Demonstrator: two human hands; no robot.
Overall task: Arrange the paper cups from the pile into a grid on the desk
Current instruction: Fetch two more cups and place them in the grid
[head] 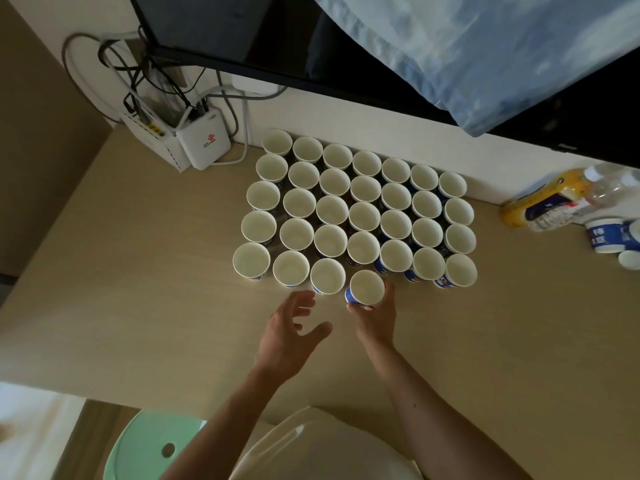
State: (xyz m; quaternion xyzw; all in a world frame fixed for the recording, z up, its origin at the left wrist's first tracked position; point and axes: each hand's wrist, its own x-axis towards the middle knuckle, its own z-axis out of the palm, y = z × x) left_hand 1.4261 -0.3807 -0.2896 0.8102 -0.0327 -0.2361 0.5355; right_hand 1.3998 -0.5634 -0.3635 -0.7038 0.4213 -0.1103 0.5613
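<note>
Right hand (375,318)'s grip pinches a round, white-lined paper cup (367,287) beside the grid (363,216) — left hand (289,329) spread, holding nothing.

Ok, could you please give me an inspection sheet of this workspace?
Surface: tan desk, against a white wall.
Job's things: grid of upright cups, front row unfinished; spare cups at far right.
Clutter: bottles lying at right; white boxes at back left.
Grippers: left hand open, holding nothing; right hand grips one cup at the front row.
Cables: tangle on the wall behind the boxes.
Surroundings: dark screen, blue cloth over it, green stool below the desk.
</note>
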